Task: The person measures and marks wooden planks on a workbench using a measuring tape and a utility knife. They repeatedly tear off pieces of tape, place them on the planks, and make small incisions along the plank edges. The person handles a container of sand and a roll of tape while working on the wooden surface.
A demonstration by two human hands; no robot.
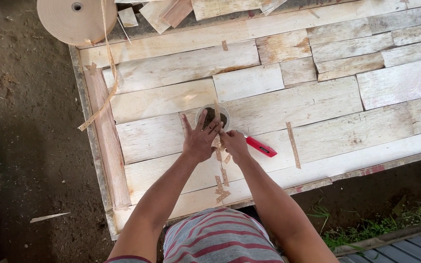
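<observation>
My left hand point(200, 141) lies flat, fingers spread, pressing tape point(219, 155) onto the veneer sheet point(317, 104), fingertips at a small cup point(212, 117). My right hand point(235, 145) is clenched around a red knife point(261, 146), just beside the tape.

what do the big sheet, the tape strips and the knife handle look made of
The sheet looks like thin wood veneer: pale, matte, visible grain, joined in patches. The tape strips look like brown perforated paper, matching the roll. The knife handle, held in the right hand, looks like glossy red plastic, though metal cannot be ruled out.
</observation>
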